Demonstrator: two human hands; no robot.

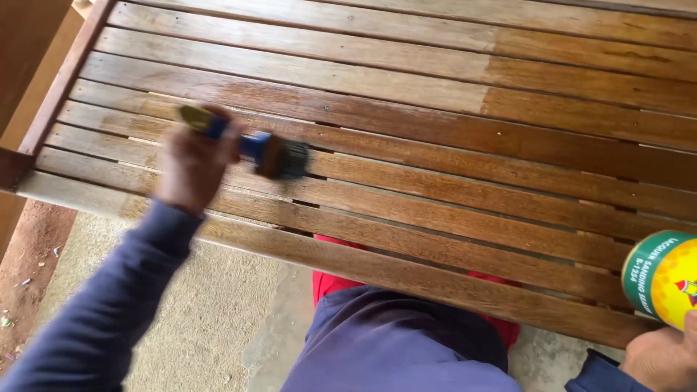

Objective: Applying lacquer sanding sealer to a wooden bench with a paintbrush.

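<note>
Slatted wooden counter (450,131) fills the view, darker where coated; left hand (192,163) grips a blue-handled brush (258,149), bristles on a slat; right hand (664,356) clasps a green-and-yellow can (661,276) at the near edge.

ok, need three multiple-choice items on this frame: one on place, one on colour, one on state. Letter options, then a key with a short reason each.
1. Where is the tin can?
A. lower right, by the right hand
B. on the ground at left
C. on the top slat

2. What colour is the middle of the paintbrush handle?
A. red
B. blue
C. white

3. How does the slatted wooden surface look?
A. fully bare
B. partly coated, paler at upper left
C. painted black

Key: 1 A, the can sits just above that hand. 2 B, blue shows beside the left hand. 3 B, the darker glossy area stops partway.
</note>
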